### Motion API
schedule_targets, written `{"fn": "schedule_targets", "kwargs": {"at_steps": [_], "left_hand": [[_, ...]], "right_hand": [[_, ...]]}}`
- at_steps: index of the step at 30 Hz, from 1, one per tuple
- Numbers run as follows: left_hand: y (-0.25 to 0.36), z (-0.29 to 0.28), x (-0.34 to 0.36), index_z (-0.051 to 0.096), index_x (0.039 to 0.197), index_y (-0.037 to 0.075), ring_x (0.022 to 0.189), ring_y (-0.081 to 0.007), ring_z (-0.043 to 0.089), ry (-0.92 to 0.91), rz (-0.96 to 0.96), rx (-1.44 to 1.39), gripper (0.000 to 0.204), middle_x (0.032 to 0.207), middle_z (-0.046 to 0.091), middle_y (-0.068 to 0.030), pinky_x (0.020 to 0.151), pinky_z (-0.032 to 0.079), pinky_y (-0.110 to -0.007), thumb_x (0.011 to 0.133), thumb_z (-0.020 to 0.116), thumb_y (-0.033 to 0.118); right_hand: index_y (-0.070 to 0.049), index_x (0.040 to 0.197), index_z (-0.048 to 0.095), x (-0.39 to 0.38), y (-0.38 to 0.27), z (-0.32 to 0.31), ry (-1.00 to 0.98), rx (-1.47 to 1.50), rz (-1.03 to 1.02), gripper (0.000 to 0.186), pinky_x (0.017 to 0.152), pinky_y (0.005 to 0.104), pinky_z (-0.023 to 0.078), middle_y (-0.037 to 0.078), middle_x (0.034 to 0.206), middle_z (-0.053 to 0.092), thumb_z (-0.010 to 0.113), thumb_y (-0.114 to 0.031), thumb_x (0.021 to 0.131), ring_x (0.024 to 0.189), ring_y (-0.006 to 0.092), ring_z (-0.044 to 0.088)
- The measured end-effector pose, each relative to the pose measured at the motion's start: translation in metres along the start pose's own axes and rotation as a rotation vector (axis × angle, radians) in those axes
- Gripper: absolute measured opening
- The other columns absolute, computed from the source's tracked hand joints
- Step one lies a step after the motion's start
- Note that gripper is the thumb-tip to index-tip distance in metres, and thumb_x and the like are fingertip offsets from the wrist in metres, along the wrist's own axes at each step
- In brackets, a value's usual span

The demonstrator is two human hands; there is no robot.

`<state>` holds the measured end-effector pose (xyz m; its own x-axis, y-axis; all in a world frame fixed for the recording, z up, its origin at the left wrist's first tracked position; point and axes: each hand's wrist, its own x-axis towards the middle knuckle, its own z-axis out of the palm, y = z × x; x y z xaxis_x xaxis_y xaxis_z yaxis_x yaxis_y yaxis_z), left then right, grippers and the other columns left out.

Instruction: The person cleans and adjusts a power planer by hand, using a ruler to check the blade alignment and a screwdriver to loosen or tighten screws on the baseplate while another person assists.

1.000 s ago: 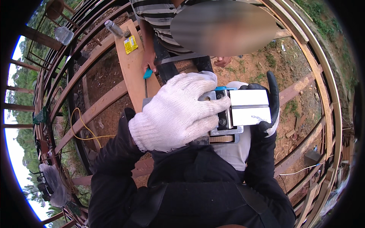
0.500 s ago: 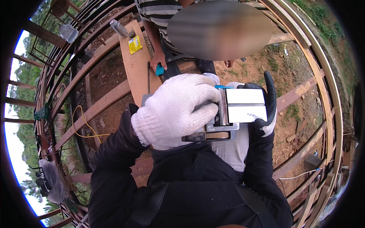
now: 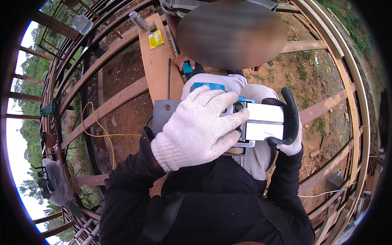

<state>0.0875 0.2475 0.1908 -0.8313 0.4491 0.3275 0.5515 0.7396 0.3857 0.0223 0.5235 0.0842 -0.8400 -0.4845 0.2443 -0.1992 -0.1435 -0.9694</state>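
Note:
An upside-down electric hand planer (image 3: 264,113) lies across my lap, its shiny grooved front plate facing up. Its grey rear sole (image 3: 166,113) and a blue part of its body (image 3: 208,86) show around my left hand. My left hand (image 3: 200,124), in a white knit glove, reaches over the middle of the planer, with bent fingers and thumb gripping at the cutter drum (image 3: 240,112). What lies under those fingertips is hidden. My right hand (image 3: 292,120), in a black-coated glove, clasps the front end of the planer, fingers on the far side and thumb on the near side.
Facing me, a person's hand (image 3: 184,62) holds a small teal object (image 3: 187,67). A wooden board (image 3: 157,65) carries a yellow packet (image 3: 155,39), a clear bottle (image 3: 139,20) and a dark rod (image 3: 169,79). A yellow cord (image 3: 96,118) hangs at left among beams (image 3: 110,110).
My left hand has turned and its fingers have spread further over the cutter drum. More of the planer's rear sole and blue body shows. The whole view has shifted slightly.

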Motion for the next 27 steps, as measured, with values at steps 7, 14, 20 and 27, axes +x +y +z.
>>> {"fn": "schedule_targets", "kwargs": {"at_steps": [7,14,20,27], "left_hand": [[-0.009,0.000,-0.013,0.074,0.118,0.008,0.112,-0.0396,0.062,0.054,-0.048,0.034,0.038,0.122,0.063,-0.0191,0.100,0.047,-0.049,0.082,0.073,0.020],[-0.025,0.001,-0.015,0.070,0.122,0.008,0.110,-0.0396,0.061,0.012,-0.059,0.054,0.041,0.121,0.062,-0.0183,0.098,0.047,-0.049,0.083,0.071,0.019],[-0.033,-0.001,-0.012,0.070,0.123,0.007,0.110,-0.0388,0.062,0.036,-0.068,0.004,0.039,0.118,0.064,-0.0186,0.097,0.048,-0.048,0.085,0.069,0.016],[-0.058,-0.007,0.007,0.072,0.110,0.007,0.106,-0.0354,0.066,-0.047,-0.127,-0.032,0.024,0.110,0.071,-0.0122,0.089,0.051,-0.045,0.090,0.066,0.019]], "right_hand": [[0.002,0.147,0.049,0.037,-0.053,0.034,-0.128,-0.696,-0.284,0.090,0.114,0.0537,0.040,0.023,0.142,0.058,0.088,-0.021,0.069,0.133,0.0443,0.055],[0.003,0.146,0.048,0.059,-0.052,0.072,-0.201,-0.822,-0.242,0.085,0.117,0.0531,0.036,0.022,0.142,0.058,0.081,-0.012,0.070,0.136,0.0453,0.051],[0.002,0.148,0.047,0.069,-0.049,0.070,-0.286,-0.822,-0.179,0.088,0.117,0.0512,0.037,0.023,0.142,0.057,0.079,-0.009,0.067,0.135,0.0466,0.051],[0.001,0.150,0.046,0.077,-0.038,0.063,-0.246,-0.808,-0.166,0.098,0.118,0.0520,0.035,0.023,0.145,0.055,0.080,-0.009,0.059,0.137,0.0466,0.048]]}}
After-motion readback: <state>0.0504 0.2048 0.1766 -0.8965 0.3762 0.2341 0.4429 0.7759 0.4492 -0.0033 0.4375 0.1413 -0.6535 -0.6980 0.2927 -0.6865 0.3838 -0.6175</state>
